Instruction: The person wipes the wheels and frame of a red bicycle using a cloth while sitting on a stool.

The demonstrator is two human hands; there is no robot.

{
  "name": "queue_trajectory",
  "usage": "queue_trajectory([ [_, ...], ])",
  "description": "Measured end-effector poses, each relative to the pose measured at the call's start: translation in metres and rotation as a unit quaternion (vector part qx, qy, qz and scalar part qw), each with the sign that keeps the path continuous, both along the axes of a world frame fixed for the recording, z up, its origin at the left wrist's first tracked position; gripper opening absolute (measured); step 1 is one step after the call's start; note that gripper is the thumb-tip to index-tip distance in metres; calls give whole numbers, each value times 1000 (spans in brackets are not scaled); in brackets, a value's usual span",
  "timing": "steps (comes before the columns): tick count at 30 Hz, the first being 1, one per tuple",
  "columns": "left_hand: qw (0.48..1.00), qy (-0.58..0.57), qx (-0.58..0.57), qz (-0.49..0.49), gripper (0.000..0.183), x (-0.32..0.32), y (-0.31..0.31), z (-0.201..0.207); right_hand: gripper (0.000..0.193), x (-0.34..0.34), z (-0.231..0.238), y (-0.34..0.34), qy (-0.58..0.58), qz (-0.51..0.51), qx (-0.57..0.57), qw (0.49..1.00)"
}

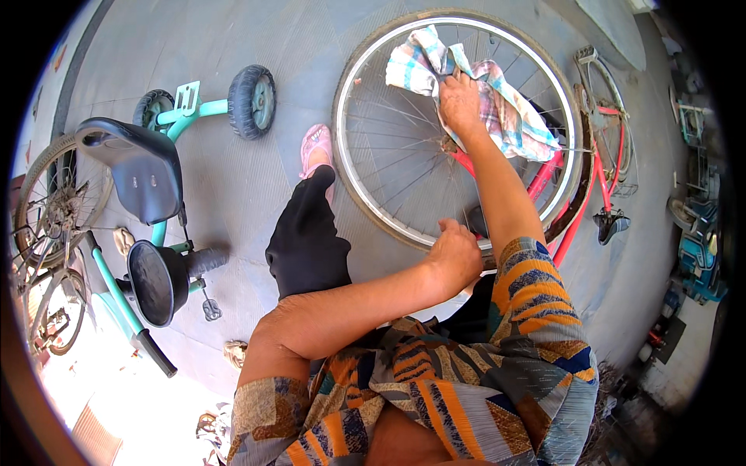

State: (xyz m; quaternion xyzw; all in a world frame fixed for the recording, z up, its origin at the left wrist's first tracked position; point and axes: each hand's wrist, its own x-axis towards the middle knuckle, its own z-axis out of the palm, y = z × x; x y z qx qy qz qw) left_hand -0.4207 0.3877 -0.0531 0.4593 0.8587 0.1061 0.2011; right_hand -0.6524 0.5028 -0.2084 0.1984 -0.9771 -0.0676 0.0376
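Observation:
A large spoked bicycle wheel [359, 175] with a pale metal rim stands tilted in front of me. My left hand [454, 252] is closed around the near part of its rim and tyre; the fingertips are partly hidden. Toward the wheel's far side, my right hand [460, 101] grips a checked cloth [505, 116] in white, blue and pink. The cloth lies bunched against the spokes, with one end draped to the right. Behind the spokes shows a red bicycle frame [544, 175], which continues right of the wheel.
To the left stands a turquoise child's tricycle [183, 116] with a black seat [140, 167]. Another bicycle wheel [58, 198] is at the far left. My pink-shod foot [316, 147] is beside the large wheel. A black pedal [612, 225] sticks out at right.

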Motion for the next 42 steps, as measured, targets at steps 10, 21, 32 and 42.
queue_trajectory([
  [10,999,-25,-19,-21,42,2,6,1,16,18,39,-11,70,48,-10,996],
  [21,999,30,8,20,25,-8,-8,10,17,-39,-3,-47,-31,-113,-173,978],
  [32,999,1,21,29,26,-1,-10,-1,35,-17,21,-89,-75,145,-310,937],
  [42,1000,13,-5,25,29,-3,-19,4,51,-42,-21,-45,36,-17,-103,994],
])
